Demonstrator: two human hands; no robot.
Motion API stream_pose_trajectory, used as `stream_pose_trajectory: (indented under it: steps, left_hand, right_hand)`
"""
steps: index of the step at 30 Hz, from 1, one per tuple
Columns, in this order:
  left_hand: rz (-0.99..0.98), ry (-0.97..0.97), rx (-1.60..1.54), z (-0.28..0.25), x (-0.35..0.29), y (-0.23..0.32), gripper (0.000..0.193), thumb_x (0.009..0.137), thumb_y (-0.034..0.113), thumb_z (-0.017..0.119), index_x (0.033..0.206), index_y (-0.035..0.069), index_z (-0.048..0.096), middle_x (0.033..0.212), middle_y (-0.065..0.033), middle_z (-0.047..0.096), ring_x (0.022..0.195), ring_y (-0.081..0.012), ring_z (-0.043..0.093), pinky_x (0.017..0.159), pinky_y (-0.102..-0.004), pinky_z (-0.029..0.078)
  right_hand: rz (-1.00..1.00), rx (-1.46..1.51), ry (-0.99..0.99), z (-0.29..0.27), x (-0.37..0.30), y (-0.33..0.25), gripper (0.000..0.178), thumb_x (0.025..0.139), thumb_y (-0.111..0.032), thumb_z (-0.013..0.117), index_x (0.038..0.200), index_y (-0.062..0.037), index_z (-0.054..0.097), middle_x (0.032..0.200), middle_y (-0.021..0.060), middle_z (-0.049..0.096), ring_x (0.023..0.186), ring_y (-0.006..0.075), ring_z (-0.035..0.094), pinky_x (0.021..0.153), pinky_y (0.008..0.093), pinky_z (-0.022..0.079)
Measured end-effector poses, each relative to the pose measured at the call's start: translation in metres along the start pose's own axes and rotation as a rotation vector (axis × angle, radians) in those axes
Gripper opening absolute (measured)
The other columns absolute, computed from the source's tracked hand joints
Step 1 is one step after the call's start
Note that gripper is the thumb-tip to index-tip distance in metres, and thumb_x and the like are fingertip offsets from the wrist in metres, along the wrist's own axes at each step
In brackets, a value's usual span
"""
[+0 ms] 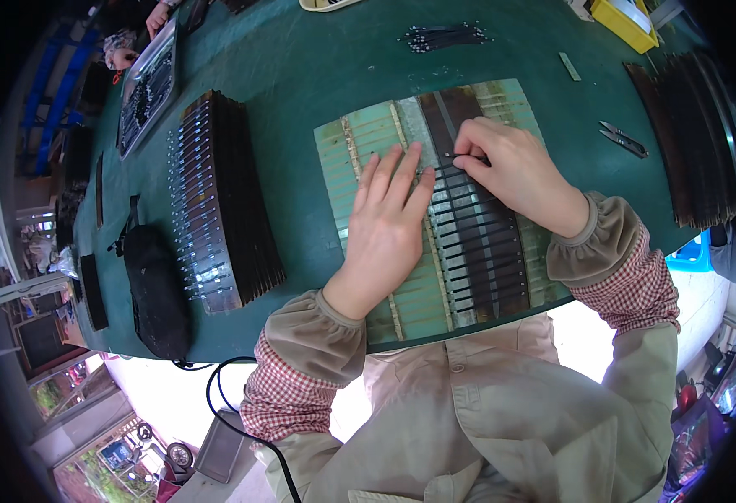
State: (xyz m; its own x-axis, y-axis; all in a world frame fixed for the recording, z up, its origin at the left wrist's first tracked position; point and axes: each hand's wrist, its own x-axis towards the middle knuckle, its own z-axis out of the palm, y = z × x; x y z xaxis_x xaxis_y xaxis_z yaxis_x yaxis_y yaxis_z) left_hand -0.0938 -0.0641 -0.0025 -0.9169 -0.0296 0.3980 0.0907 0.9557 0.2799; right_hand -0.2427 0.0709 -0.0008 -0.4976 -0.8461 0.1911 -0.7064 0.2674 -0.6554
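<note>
Okay, right hand pinches thin black pale-tipped strip on far half of pale-green ruled board; left hand lies flat on board's left half, fingers spread, gripping nothing visible. Loose pinch could skew the strip; palm slip might disturb the board's row of dark flat strips. Strip's long axis runs crosswise to board, tip leftward.

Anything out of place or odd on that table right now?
Nothing looks spilled or broken. Mildly odd: the snips lie with their blades apart, right of the green board, and a small pale-green strip lies slanted by itself beyond the board's upper-right corner.
</note>
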Motion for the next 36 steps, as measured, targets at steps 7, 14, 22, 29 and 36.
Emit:
stream_pose_trajectory:
  steps: [7, 14, 22, 29, 36]
  left_hand:
    - [-0.132, 0.035, -0.344, -0.003, -0.001, -0.012, 0.029, 0.082, -0.003, 0.054, 0.110, -0.001, 0.057, 0.121, -0.0174, 0.052, 0.113, -0.0306, 0.049, 0.097, -0.0345, 0.037]
    - [-0.508, -0.077, -0.976, -0.005, 0.020, -0.006, 0.011, 0.082, 0.003, 0.058, 0.092, -0.001, 0.059, 0.101, -0.0156, 0.059, 0.100, -0.0311, 0.053, 0.086, -0.0352, 0.043]
    - [-0.315, 0.147, -0.408, -0.004, 0.009, -0.016, 0.007, 0.084, 0.003, 0.057, 0.089, -0.001, 0.058, 0.105, -0.0130, 0.061, 0.102, -0.0287, 0.055, 0.089, -0.0329, 0.042]
    - [-0.251, 0.122, -0.354, 0.003, 0.005, -0.022, 0.008, 0.084, 0.002, 0.056, 0.091, -0.001, 0.059, 0.111, -0.0144, 0.059, 0.106, -0.0303, 0.054, 0.089, -0.0348, 0.042]
    - [-0.145, 0.078, -0.230, 0.003, 0.010, -0.014, 0.018, 0.084, -0.005, 0.050, 0.099, -0.001, 0.060, 0.117, -0.0152, 0.056, 0.108, -0.0315, 0.053, 0.092, -0.0359, 0.041]
  right_hand:
    - [0.123, 0.219, -0.007, -0.034, -0.007, 0.021, 0.012, 0.079, -0.004, 0.062, 0.091, -0.0008, 0.062, 0.074, 0.0032, 0.055, 0.067, 0.0098, 0.054, 0.057, 0.0243, 0.042]
    - [0.061, 0.550, -0.285, -0.025, 0.010, -0.016, 0.011, 0.083, -0.004, 0.060, 0.093, 0.0001, 0.063, 0.077, -0.0015, 0.056, 0.066, 0.0056, 0.051, 0.058, 0.0187, 0.040]
    - [0.240, 0.567, -0.204, -0.019, 0.018, 0.016, 0.011, 0.081, -0.004, 0.061, 0.091, 0.0017, 0.062, 0.071, -0.0009, 0.056, 0.066, 0.0045, 0.051, 0.059, 0.0189, 0.041]
    - [0.192, 0.371, -0.180, -0.009, 0.021, 0.009, 0.013, 0.079, -0.003, 0.062, 0.092, -0.0008, 0.062, 0.070, 0.0028, 0.058, 0.063, 0.0087, 0.052, 0.057, 0.0234, 0.043]
    - [0.042, 0.102, -0.056, -0.004, 0.015, 0.007, 0.012, 0.076, -0.003, 0.063, 0.087, -0.0023, 0.060, 0.070, 0.0092, 0.057, 0.061, 0.0173, 0.055, 0.056, 0.0288, 0.044]
